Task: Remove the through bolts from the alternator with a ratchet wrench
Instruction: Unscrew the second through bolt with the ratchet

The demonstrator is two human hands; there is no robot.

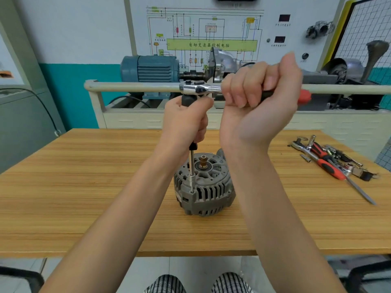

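A grey alternator (204,185) stands shaft-up on the wooden table (84,187). A long extension bar (192,168) rises from a bolt at the housing's left rim up to the chrome head of a ratchet wrench (200,88). My left hand (186,121) grips the black upper part of the extension just under the ratchet head. My right hand (260,96) is wrapped round the ratchet's black handle, whose red end (304,97) sticks out to the right. The bolt head itself is hidden by the socket.
A pile of loose tools (330,159) with red-and-black handles, sockets and a long screwdriver lies on the table's right side. Behind the table stands a training bench with a white rail (131,86), a blue motor (150,68) and a wiring panel.
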